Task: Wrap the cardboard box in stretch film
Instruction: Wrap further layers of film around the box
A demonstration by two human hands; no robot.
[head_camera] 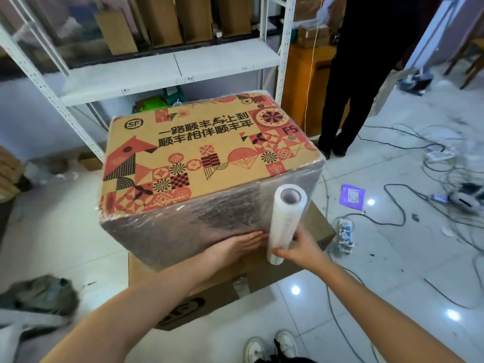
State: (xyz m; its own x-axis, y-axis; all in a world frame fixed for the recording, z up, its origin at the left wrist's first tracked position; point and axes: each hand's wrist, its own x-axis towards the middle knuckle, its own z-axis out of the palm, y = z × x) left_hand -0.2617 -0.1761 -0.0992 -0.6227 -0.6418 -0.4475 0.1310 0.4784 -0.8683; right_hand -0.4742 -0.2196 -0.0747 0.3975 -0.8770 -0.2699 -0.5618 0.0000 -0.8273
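While the box (209,153) sits on a flattened brown carton (275,268) on the tiled floor (392,258), its near side faces the camera under wrinkled, shiny layers of film (183,224), and its printed top, with red and black patterns and black characters, shows film lapping over the edges. The left hand (237,243) lies flat against the lower part of that near side, fingers straight and together, pressing the film to the box. The right hand (298,244) is just beside it, fingers and thumb curled round the lower part of the roll (286,221), which stands nearly upright against the box's near right corner, its hollow core end showing at the top. The two hands are close, with the roll between them. Behind the box stands a white shelf (170,72) carrying upright brown cartons, and to its right a person (366,74) in dark clothes stands by an orange cabinet (303,82). Cables (419,213) trail over the floor on the right, along with a power strip (345,230) and a purple packet (353,195). A grey bundle of cloth (39,294) lies at the lower left. At the bottom edge, the wearer's white shoes (272,344) show on the tiles.
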